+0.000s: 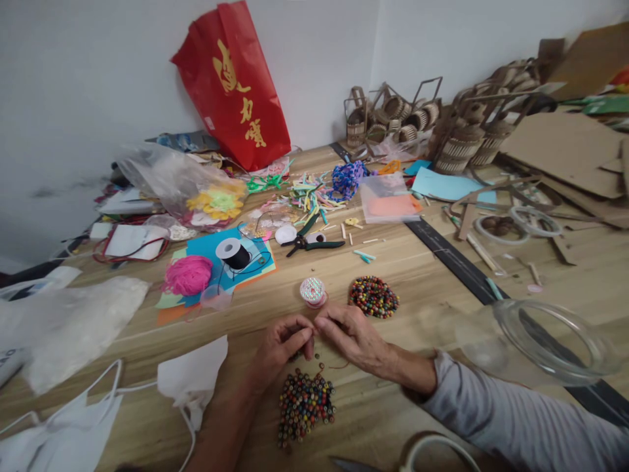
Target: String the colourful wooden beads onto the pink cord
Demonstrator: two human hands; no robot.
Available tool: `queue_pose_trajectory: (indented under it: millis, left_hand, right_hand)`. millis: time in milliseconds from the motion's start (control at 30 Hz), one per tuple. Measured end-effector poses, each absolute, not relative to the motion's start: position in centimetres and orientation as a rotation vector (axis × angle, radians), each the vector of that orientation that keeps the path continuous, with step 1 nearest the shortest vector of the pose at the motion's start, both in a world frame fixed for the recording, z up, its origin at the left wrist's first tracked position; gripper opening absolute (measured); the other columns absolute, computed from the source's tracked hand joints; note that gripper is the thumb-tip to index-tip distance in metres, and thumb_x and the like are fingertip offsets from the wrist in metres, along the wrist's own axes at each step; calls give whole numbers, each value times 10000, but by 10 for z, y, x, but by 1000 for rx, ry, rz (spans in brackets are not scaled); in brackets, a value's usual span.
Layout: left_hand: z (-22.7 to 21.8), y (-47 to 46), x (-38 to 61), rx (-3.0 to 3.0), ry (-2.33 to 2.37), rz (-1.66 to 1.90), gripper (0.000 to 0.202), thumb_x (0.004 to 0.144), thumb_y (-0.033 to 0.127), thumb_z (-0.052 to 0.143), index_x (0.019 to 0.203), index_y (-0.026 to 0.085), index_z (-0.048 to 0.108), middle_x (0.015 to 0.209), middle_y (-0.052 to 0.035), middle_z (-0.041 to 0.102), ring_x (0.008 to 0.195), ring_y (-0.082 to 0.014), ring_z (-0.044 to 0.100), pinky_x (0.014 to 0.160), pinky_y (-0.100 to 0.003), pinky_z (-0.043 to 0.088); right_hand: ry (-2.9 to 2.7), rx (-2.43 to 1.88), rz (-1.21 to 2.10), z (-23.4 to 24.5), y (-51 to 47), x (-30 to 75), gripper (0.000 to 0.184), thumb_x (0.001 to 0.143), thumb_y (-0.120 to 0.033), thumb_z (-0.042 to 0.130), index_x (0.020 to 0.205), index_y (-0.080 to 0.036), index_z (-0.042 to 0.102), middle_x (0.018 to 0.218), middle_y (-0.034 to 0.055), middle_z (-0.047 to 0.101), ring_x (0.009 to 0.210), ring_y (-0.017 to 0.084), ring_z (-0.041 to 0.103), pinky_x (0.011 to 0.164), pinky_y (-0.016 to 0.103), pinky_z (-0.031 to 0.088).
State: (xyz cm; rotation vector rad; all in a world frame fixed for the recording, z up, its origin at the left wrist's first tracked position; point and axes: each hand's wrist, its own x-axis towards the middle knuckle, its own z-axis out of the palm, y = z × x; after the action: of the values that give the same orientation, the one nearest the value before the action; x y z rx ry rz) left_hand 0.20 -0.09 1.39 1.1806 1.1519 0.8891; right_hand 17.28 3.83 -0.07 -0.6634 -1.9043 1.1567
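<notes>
My left hand (285, 345) and my right hand (354, 335) meet fingertip to fingertip over the wooden table, both closed in a pinch. What sits between the tips is tiny and mostly hidden. A thin reddish cord (339, 366) shows just below my right hand, its end lying on the wood. Under the hands is a heap of loose coloured round beads (307, 408), with a few strays by my left fingers. Just beyond the fingertips stands a spool (313, 290) with a shiny patterned top and pinkish cord. A coiled string of beads (373, 297) lies behind my right hand.
Pliers (314, 244), a black thread spool (232, 254) and pink yarn (188, 275) lie farther back. White masks (194, 373) are at left, a clear plastic ring (550, 341) at right. Small woven baskets (462, 147), cardboard (560, 151) and a red bag (240, 85) stand behind.
</notes>
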Motion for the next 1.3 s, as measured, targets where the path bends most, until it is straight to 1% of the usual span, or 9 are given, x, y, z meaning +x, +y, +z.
queue_pose_trajectory:
  millis: [67, 133, 267, 333, 433, 600, 767, 933, 1300]
  left_hand:
    - [13, -1, 1, 1162, 1117, 888, 287, 758, 425, 650, 719, 142, 627, 531, 8, 591, 498, -112, 502, 527, -225, 367]
    - [12, -1, 0, 1159, 1090, 898, 311, 777, 445, 637, 709, 142, 628, 548, -1, 607, 517, -119, 521, 542, -228, 377]
    - [8, -3, -3, 1184, 1108, 913, 391, 868, 469, 519, 681, 143, 630, 573, -12, 619, 550, -133, 531, 568, -240, 383]
    - [6, -3, -3, 1186, 1126, 918, 427, 885, 486, 479, 679, 144, 630, 581, -16, 621, 562, -139, 534, 579, -248, 387]
    - [5, -3, -4, 1197, 1117, 909, 403, 849, 499, 532, 675, 146, 615, 579, -12, 618, 557, -134, 526, 578, -245, 381]
    - [11, 0, -2, 1192, 1156, 850, 303, 756, 434, 657, 682, 146, 598, 547, 0, 608, 510, -111, 497, 519, -221, 340]
    - [15, 0, 1, 1194, 1131, 858, 266, 730, 393, 667, 661, 149, 586, 535, 3, 608, 502, -111, 505, 521, -223, 356]
    - [14, 0, 1, 1182, 1140, 868, 266, 714, 398, 671, 675, 149, 588, 526, 10, 599, 492, -108, 502, 515, -223, 360]
    - [12, 0, 2, 1202, 1161, 866, 265, 753, 401, 633, 676, 156, 567, 513, 23, 558, 487, -104, 477, 513, -223, 354]
  right_hand:
    - [-1924, -669, 1169, 1, 38, 173, 310, 944, -269, 414, 682, -155, 533, 615, -3, 501, 575, 110, 434, 553, 239, 366]
    - [-1950, -676, 1182, 4, 38, 174, 333, 952, -282, 408, 681, -153, 552, 628, 12, 530, 593, 120, 464, 582, 250, 391]
    - [-1991, -673, 1211, 10, 38, 176, 371, 967, -311, 398, 689, -155, 589, 660, 32, 571, 643, 140, 514, 655, 273, 430]
    - [-2002, -671, 1218, 11, 37, 176, 381, 972, -315, 387, 697, -157, 598, 667, 35, 580, 652, 142, 521, 664, 273, 433]
    - [-2023, -673, 1209, 10, 37, 176, 376, 973, -305, 378, 709, -154, 599, 671, 32, 583, 636, 134, 515, 646, 265, 423]
    - [-2042, -698, 1158, 7, 37, 176, 346, 960, -268, 390, 696, -147, 579, 647, 12, 542, 610, 118, 485, 604, 247, 385]
    - [-2052, -701, 1157, 7, 36, 176, 325, 953, -253, 399, 691, -150, 561, 638, -3, 517, 597, 108, 465, 588, 235, 366]
    - [-2036, -686, 1160, 8, 37, 176, 335, 952, -258, 386, 682, -149, 552, 632, -1, 500, 594, 108, 453, 583, 235, 356]
    - [-2017, -701, 1167, 6, 37, 175, 342, 955, -278, 386, 669, -155, 529, 624, -12, 465, 583, 107, 416, 565, 240, 341]
